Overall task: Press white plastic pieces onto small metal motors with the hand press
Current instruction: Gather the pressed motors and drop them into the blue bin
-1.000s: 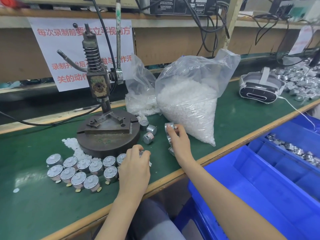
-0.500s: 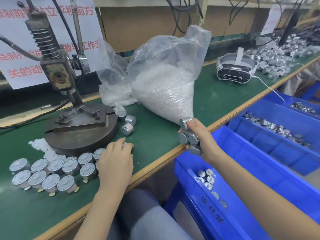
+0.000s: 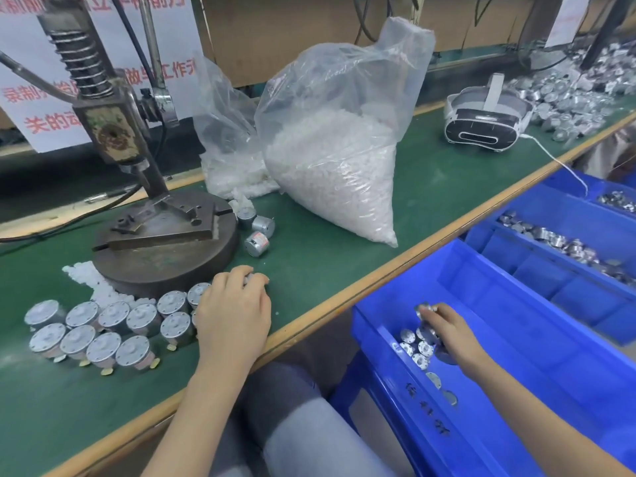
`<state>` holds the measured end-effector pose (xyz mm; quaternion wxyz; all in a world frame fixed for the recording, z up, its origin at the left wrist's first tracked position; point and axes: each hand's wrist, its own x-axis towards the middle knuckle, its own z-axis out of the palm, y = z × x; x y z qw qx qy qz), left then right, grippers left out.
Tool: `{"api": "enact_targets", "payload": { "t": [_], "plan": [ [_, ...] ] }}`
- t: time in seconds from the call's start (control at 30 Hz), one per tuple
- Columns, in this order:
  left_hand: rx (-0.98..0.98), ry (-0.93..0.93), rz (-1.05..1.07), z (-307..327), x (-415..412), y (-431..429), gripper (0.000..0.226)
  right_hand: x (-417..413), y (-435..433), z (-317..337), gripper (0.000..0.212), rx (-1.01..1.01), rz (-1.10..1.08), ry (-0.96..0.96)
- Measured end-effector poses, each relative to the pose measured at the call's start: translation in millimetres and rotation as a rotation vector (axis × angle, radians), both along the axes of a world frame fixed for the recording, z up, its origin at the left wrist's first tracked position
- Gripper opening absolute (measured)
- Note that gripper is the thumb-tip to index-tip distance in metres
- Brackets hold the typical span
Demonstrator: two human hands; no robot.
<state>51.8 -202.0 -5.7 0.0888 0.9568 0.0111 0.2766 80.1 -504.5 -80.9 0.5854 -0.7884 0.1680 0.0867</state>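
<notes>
Silver motors (image 3: 113,316) upright in rows before rusty hand press (image 3: 165,259), white pieces (image 3: 86,280) between

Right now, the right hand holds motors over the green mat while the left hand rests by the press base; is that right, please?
No: the head view shows the right hand holding motors inside the blue bin; the left hand does rest by the press base.

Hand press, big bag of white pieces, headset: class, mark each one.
hand press (image 3: 155,266), head view, round base.
big bag of white pieces (image 3: 330,173), head view, filled middle.
headset (image 3: 481,132), head view, front visor.
</notes>
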Motion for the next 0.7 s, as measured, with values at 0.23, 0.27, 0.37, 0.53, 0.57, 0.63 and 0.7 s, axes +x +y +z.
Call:
{"api": "enact_targets", "payload": {
  "t": [0.23,0.27,0.37,0.53,0.57,0.63,0.7],
  "plan": [
    [0.036,-0.026,0.007,0,-1,0,0.014,30,8,-70,0.030,-0.530,0.215,0.126],
    [0.036,-0.026,0.011,0,-1,0,0.015,39,11,-76,0.029,-0.549,0.210,0.150],
    [0.026,-0.018,0.011,-1,0,-1,0.027,67,24,-83,0.030,-0.408,0.063,0.237],
    [0.012,0.005,0.053,0,3,-3,0.028,102,41,-93,0.027,-0.129,-0.122,0.391],
    [0.016,0.012,0.060,1,4,-3,0.027,103,42,-97,0.032,-0.180,-0.099,0.392],
    [0.022,0.022,0.075,1,6,-2,0.028,103,45,-101,0.046,-0.409,0.018,0.404],
    [0.023,0.028,0.085,0,7,-2,0.028,99,49,-101,0.054,-0.567,0.103,0.409]
  ]
}}
